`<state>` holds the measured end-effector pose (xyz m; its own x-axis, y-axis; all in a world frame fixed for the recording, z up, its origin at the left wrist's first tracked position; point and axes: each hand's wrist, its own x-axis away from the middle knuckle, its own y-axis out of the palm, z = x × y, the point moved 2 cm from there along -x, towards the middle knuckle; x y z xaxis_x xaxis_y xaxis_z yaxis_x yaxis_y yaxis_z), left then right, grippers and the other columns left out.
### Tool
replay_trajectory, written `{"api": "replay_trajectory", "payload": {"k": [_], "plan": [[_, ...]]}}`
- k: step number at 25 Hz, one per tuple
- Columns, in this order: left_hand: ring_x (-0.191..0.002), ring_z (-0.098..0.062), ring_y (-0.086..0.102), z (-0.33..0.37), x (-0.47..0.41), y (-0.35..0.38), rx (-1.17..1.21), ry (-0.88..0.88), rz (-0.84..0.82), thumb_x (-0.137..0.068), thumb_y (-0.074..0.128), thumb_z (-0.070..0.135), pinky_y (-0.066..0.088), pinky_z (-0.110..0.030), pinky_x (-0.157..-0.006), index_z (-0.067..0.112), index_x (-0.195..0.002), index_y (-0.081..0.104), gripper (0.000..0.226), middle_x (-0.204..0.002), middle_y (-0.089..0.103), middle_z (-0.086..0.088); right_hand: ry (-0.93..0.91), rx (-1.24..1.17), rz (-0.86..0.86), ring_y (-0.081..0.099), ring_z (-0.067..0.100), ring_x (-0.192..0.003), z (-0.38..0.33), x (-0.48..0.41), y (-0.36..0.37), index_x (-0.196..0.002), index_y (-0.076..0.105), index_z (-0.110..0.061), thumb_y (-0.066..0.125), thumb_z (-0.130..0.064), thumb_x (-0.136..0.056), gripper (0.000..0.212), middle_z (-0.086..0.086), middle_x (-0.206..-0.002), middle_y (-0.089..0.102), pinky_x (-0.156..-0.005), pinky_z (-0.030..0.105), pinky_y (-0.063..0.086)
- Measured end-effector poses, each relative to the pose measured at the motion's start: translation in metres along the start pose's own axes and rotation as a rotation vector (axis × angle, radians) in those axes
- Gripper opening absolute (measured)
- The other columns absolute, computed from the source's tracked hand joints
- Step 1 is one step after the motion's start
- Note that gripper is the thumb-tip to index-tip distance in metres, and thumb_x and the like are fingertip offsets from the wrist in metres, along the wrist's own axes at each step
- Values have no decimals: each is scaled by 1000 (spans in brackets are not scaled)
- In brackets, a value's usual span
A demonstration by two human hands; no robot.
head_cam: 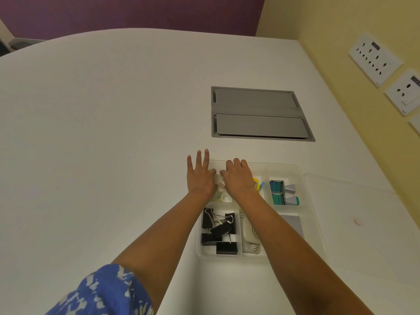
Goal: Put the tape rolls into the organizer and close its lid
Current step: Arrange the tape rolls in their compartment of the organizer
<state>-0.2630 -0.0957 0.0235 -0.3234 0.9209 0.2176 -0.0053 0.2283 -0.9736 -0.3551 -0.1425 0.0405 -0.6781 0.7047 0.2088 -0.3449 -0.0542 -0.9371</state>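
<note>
The clear plastic organizer lies on the white table with its clear lid swung open flat to the right. My two hands meet over its far-left compartment. A clear tape roll shows between them, under both thumbs. My left hand rests at the organizer's left edge with its fingers spread. My right hand is curled down over the compartment and hides most of it. A second tape roll lies in the same compartment, nearer to me.
Other compartments hold black binder clips, two teal stamps, coloured clips and a stapler partly under my right forearm. A grey cable hatch sits flush in the table beyond. Wall sockets are on the yellow wall at right.
</note>
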Motion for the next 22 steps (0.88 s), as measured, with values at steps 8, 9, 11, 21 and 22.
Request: {"api": "replay_trajectory", "payload": {"k": [8, 9, 11, 21, 22], "plan": [[-150, -27, -3, -10, 11, 3, 123, 42, 89, -96, 48, 43, -4, -48, -121, 33, -133, 52, 38, -163, 2, -7, -4, -162, 39, 50, 24, -120, 3, 10, -9, -122, 61, -25, 61, -19, -91, 31, 3, -124, 63, -103, 34, 33], [-151, -27, -1, -10, 13, 4, 137, 49, 92, -97, 47, 42, -3, -47, -121, 33, -134, 51, 38, -163, 3, -7, -25, -158, 27, 51, 23, -119, 3, 11, -10, -118, 64, -26, 63, -19, -91, 29, 2, -122, 65, -103, 33, 34], [-151, -25, 2, -12, 17, 6, 172, 68, 111, -99, 43, 39, 0, -45, -122, 32, -139, 45, 40, -163, 6, -6, -59, -150, 6, 52, 22, -118, 1, 13, -10, -116, 66, -27, 63, -19, -90, 27, 0, -121, 66, -102, 33, 34], [-149, -16, 17, -40, 32, 24, 512, -63, 267, -104, 21, 33, 9, -36, -122, 26, -151, 18, 48, -159, 24, 1, -91, -176, -14, 55, 23, -112, -5, 15, 7, -115, 67, -21, 57, -9, -92, 28, 4, -116, 69, -99, 31, 35], [-149, -16, 16, -45, 34, 28, 510, -80, 266, -104, 20, 32, 8, -36, -122, 25, -151, 18, 48, -159, 24, 2, -94, -176, -9, 55, 23, -111, -6, 15, 9, -115, 66, -19, 55, -7, -92, 28, 5, -115, 69, -98, 31, 35]]}}
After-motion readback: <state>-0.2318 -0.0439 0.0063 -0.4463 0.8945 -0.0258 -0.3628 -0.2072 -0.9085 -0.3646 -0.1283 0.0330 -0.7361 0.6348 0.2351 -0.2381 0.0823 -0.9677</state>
